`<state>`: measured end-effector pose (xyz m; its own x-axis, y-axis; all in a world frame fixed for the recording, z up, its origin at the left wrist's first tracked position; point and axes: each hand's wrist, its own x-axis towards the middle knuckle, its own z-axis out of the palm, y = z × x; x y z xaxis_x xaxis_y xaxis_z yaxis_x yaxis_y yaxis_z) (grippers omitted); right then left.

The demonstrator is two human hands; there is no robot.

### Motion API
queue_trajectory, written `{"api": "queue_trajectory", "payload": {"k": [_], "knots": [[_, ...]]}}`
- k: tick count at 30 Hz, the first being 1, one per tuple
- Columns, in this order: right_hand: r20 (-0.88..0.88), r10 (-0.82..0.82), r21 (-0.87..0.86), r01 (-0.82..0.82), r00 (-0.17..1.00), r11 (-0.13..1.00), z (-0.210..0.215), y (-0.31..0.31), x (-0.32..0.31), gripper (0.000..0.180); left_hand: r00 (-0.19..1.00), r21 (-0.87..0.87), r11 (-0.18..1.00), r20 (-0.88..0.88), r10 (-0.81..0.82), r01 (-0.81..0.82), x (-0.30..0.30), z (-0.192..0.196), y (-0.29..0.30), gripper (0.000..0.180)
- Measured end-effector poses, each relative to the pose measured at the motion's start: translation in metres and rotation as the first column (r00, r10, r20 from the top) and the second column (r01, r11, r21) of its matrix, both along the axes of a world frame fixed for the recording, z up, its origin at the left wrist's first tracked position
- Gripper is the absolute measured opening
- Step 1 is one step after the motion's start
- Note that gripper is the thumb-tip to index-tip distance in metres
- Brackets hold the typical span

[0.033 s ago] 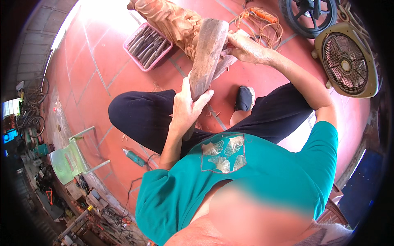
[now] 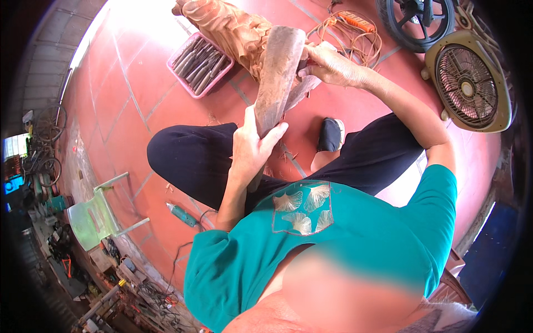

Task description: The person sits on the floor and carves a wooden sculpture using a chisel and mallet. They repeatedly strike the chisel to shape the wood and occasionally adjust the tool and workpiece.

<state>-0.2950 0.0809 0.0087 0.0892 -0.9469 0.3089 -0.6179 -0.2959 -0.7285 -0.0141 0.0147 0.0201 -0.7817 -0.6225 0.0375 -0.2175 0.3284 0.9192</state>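
My left hand point(image 2: 251, 144) is wrapped round the near part of a long, worn grey-brown wooden club point(image 2: 279, 72), thumb along its right side. The club's broad far end points up and away, and a narrower part shows below the hand by my lap. Beside the club's far end, my right hand point(image 2: 332, 65) is closed in a pinch; what its fingers hold is hidden behind the club. A weathered greyish piece of wood point(image 2: 302, 91) shows under the right hand. Just beyond lies a brown carved wood piece point(image 2: 230, 28) with flowing folds, partly covered by the club.
A pink basket point(image 2: 198, 93) of several carving tools stands left of the carving. An orange power strip point(image 2: 357, 22) with cords, a wheel point(image 2: 416, 22) and a box fan point(image 2: 466, 86) are at the right. A teal power tool point(image 2: 182, 215) and green chair point(image 2: 91, 219) lie left.
The far end of the club has shifted slightly left and down. Both hands keep nearly the same places and grips.
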Motion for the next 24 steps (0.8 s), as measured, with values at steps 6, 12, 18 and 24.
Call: {"api": "queue_trajectory", "payload": {"k": [6,12,18,24], "knots": [[-0.141,-0.023,-0.035,0.018,0.99,0.999,-0.014,-0.004,-0.004,0.044,0.953,0.187,0.98,-0.277,0.121,-0.07,0.007,0.036,0.013,0.033],[-0.15,0.005,-0.115,-0.023,0.989,0.993,-0.02,-0.014,-0.011,0.036,0.993,-0.162,0.983,-0.09,0.071,-0.085,-0.003,0.027,0.011,0.043],[-0.063,0.03,0.077,-0.025,0.998,0.997,-0.013,-0.011,-0.008,0.028,0.996,0.085,0.993,-0.057,-0.075,0.08,0.004,0.015,-0.003,0.048],[0.102,0.096,-0.081,-0.088,0.99,0.993,-0.004,0.008,-0.01,0.022,0.987,0.266,0.963,-0.136,0.085,-0.046,0.01,0.011,-0.008,0.038]]}}
